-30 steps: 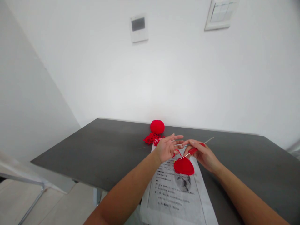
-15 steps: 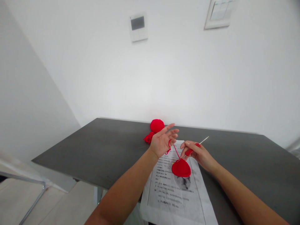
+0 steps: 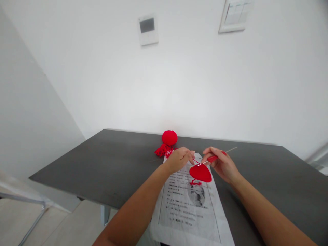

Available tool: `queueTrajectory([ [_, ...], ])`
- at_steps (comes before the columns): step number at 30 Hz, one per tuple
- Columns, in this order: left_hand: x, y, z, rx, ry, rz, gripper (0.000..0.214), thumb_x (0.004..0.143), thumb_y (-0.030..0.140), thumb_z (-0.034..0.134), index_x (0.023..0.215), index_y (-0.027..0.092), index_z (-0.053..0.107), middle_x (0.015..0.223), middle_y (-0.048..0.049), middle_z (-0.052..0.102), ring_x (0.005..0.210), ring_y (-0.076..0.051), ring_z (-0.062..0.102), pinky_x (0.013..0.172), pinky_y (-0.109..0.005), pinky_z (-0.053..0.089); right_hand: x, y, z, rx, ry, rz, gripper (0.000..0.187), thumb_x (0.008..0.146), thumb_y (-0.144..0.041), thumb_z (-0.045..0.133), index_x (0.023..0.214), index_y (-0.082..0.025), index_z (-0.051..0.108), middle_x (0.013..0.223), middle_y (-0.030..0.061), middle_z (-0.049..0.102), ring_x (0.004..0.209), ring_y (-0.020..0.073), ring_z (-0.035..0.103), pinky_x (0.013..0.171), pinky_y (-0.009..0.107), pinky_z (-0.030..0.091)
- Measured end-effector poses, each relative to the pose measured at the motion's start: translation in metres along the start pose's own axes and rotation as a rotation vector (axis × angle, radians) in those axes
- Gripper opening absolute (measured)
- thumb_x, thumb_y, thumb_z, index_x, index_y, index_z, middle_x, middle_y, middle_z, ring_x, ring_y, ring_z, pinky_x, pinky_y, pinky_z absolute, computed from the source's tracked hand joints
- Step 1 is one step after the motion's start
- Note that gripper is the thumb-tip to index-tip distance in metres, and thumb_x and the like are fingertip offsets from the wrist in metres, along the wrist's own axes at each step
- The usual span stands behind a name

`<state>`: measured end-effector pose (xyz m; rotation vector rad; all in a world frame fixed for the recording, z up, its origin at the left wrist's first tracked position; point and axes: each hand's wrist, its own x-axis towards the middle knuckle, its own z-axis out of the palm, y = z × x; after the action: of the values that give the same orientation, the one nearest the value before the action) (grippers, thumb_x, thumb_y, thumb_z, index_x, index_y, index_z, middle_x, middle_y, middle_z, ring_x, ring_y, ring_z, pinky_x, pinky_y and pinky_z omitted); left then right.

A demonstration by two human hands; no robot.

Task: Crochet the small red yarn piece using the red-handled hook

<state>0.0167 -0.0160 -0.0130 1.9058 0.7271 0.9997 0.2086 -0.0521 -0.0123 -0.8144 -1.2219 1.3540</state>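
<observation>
A red crocheted piece (image 3: 201, 173) hangs between my hands above a printed sheet, with a short loose tail of yarn (image 3: 196, 183) below it. My right hand (image 3: 222, 166) is closed around the red handle of a crochet hook (image 3: 213, 158), whose metal tip lies at the upper edge of the piece. At the left of the piece, my left hand (image 3: 180, 160) has its fingers bent together on a red yarn strand (image 3: 196, 161) that runs to the hook. Its fingertips are partly hidden.
Behind my left hand sit a red yarn ball (image 3: 169, 137) and a loose tangle of red yarn (image 3: 164, 150). The printed paper sheet (image 3: 189, 229) lies on the dark grey table (image 3: 107, 167), which stands against a white wall.
My left hand has turned palm-down and closed from a raised, spread pose. The crocheted piece has risen a little, its yarn tail now hanging below, and the hook tip has moved across its edge.
</observation>
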Motion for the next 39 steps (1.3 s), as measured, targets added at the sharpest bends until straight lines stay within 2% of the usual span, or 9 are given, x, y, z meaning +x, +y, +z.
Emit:
queueTrajectory([
  [5, 0.004, -0.005, 0.005, -0.245, -0.038, -0.198, 0.044, 0.082, 0.053, 0.053, 0.090, 0.015, 0.074, 0.084, -0.0069, 0.071, 0.084, -0.020, 0.060, 0.084, -0.032, 0.042, 0.001, 0.002, 0.003, 0.039, 0.012, -0.053, 0.033, 0.080, -0.052, 0.064, 0.078, -0.020, 0.069, 0.065, 0.0046, 0.073, 0.053, 0.0172, 0.066, 0.056, 0.028, 0.052],
  [7, 0.005, -0.005, 0.003, -0.365, -0.055, -0.282, 0.046, 0.075, 0.049, 0.066, 0.102, 0.013, 0.072, 0.081, -0.0058, 0.070, 0.079, -0.018, 0.060, 0.079, -0.030, 0.042, 0.001, 0.003, 0.004, 0.037, 0.015, -0.077, 0.033, 0.081, -0.053, 0.063, 0.081, -0.020, 0.069, 0.069, 0.0045, 0.074, 0.058, 0.0172, 0.067, 0.059, 0.029, 0.054],
  [9, 0.004, -0.005, 0.001, -0.481, -0.056, -0.311, 0.054, 0.063, 0.040, 0.078, 0.109, 0.013, 0.069, 0.080, -0.0046, 0.068, 0.075, -0.015, 0.060, 0.077, -0.029, 0.042, 0.001, 0.006, 0.004, 0.011, 0.022, -0.110, 0.034, 0.082, -0.054, 0.062, 0.083, -0.021, 0.069, 0.073, 0.0046, 0.075, 0.063, 0.0175, 0.069, 0.064, 0.029, 0.055],
  [12, 0.004, -0.006, -0.002, -0.605, -0.046, -0.306, 0.060, 0.052, 0.028, 0.085, 0.109, 0.013, 0.069, 0.079, -0.0034, 0.067, 0.073, -0.013, 0.060, 0.077, -0.028, 0.042, 0.001, 0.012, 0.003, -0.051, 0.032, -0.172, 0.034, 0.085, -0.054, 0.058, 0.085, -0.022, 0.069, 0.082, 0.0052, 0.075, 0.075, 0.0184, 0.070, 0.072, 0.030, 0.056],
  [18, 0.005, -0.007, -0.001, -0.684, -0.005, -0.335, 0.058, 0.052, 0.024, 0.085, 0.107, 0.013, 0.069, 0.082, -0.0057, 0.070, 0.075, -0.015, 0.064, 0.080, -0.031, 0.044, -0.002, 0.017, 0.000, -0.325, 0.062, -0.312, 0.033, 0.088, -0.053, 0.054, 0.087, -0.024, 0.071, 0.101, 0.0085, 0.073, 0.096, 0.0240, 0.067, 0.085, 0.038, 0.054],
  [23, 0.004, -0.005, -0.001, -0.707, -0.030, -0.371, 0.059, 0.051, 0.023, 0.086, 0.106, 0.013, 0.069, 0.083, -0.0074, 0.072, 0.074, -0.015, 0.065, 0.080, -0.031, 0.045, -0.005, 0.008, 0.004, -0.503, 0.038, -0.470, 0.028, 0.087, -0.049, 0.058, 0.082, -0.026, 0.074, 0.094, 0.0076, 0.075, 0.092, 0.0242, 0.067, 0.087, 0.040, 0.053],
  [29, 0.003, -0.003, -0.002, -0.660, -0.057, -0.372, 0.061, 0.050, 0.025, 0.086, 0.107, 0.013, 0.070, 0.081, -0.0076, 0.072, 0.075, -0.017, 0.064, 0.080, -0.031, 0.044, -0.006, 0.004, 0.008, -0.595, 0.003, -0.457, 0.015, 0.080, -0.040, 0.068, 0.081, -0.026, 0.075, 0.091, 0.0070, 0.075, 0.088, 0.0240, 0.069, 0.085, 0.039, 0.054],
  [34, 0.002, -0.001, -0.001, -0.592, -0.031, -0.338, 0.056, 0.052, 0.028, 0.085, 0.105, 0.013, 0.071, 0.077, -0.0051, 0.070, 0.071, -0.014, 0.062, 0.076, -0.028, 0.043, -0.007, 0.006, 0.007, -0.586, -0.006, -0.472, 0.014, 0.083, -0.036, 0.066, 0.084, -0.026, 0.075, 0.091, 0.0072, 0.076, 0.086, 0.0234, 0.070, 0.082, 0.038, 0.055],
  [39, 0.003, -0.003, -0.003, -0.605, -0.060, -0.353, 0.053, 0.050, 0.028, 0.086, 0.099, 0.012, 0.072, 0.071, -0.0034, 0.067, 0.064, -0.012, 0.059, 0.070, -0.026, 0.042, -0.009, 0.007, 0.008, -0.595, -0.023, -0.482, 0.014, 0.084, -0.036, 0.065, 0.085, -0.026, 0.075, 0.093, 0.0077, 0.076, 0.087, 0.0237, 0.070, 0.083, 0.039, 0.055],
])
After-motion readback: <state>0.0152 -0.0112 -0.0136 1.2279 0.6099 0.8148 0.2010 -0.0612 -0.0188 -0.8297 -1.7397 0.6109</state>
